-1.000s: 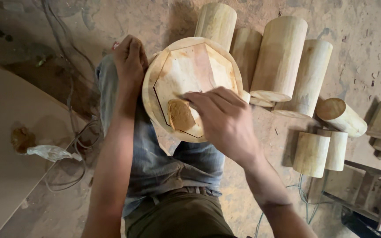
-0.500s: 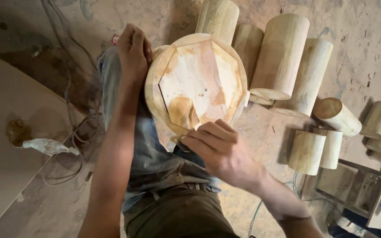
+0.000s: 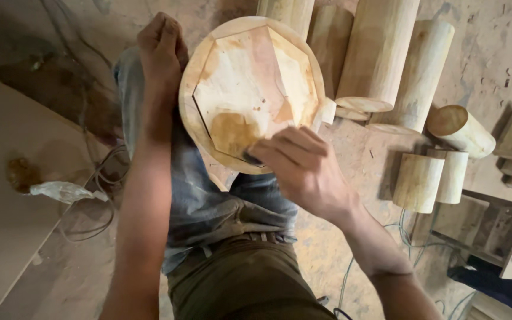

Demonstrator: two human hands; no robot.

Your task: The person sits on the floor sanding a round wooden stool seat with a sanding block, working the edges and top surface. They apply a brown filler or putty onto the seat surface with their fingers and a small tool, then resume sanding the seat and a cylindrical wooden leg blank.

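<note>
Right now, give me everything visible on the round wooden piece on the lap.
The round wooden piece is a pale disc of light wood with a raised rim around a many-sided recessed face. The face shows pinkish and yellowish grain and a darker brown patch near its lower edge. It rests tilted on the person's knee, face up toward the camera. The left hand steadies its left edge; the right hand presses something dark against the lower rim, too hidden to identify. Wooden cylinders stand just behind it.

One round wooden disc [image 3: 250, 89], about nine wooden cylinders [image 3: 377, 53], two hands [image 3: 303, 169]
</note>
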